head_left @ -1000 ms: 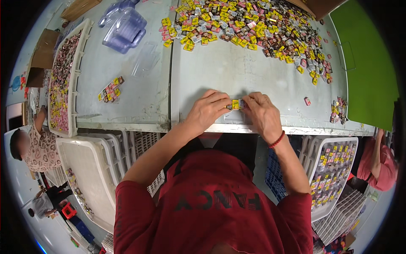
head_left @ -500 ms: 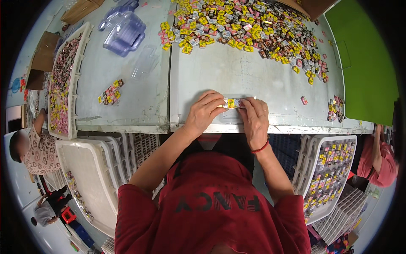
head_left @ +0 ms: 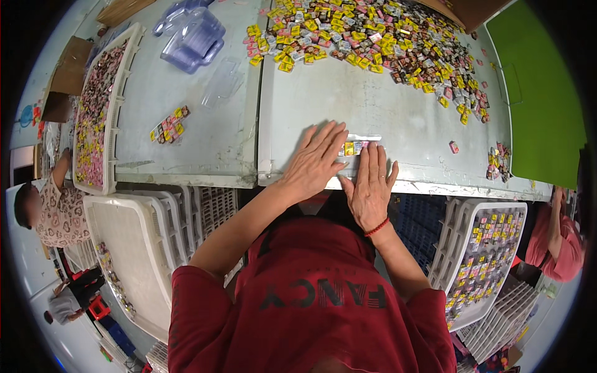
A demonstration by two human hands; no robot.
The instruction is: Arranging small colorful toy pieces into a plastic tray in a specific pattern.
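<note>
A short row of small colourful packets (head_left: pixel 351 148), yellow, white and pink, lies in a transparent plastic tray (head_left: pixel 367 137) near the table's front edge. My left hand (head_left: pixel 314 158) rests flat over the row's left end, fingers stretched out and thumb apart. From the right, my right hand (head_left: pixel 370 189) lays its straight fingertips on the row's other end, with its thumb and little finger spread. Both palms face down, and neither hand grips anything. Fingers hide the two ends of the row and much of the tray.
Loose packets (head_left: pixel 373 43) lie heaped at the back. Stacked transparent trays (head_left: pixel 193 43) and a filled group of packets (head_left: pixel 169 125) sit to the left, beside a white crate (head_left: pixel 112 124). More crates (head_left: pixel 134 248) flank me below the table. People work at both sides.
Both hands have gone from pinching the row's ends to lying over it with fingers stretched. The row now sits slightly further right in view, as the whole view has shifted.
</note>
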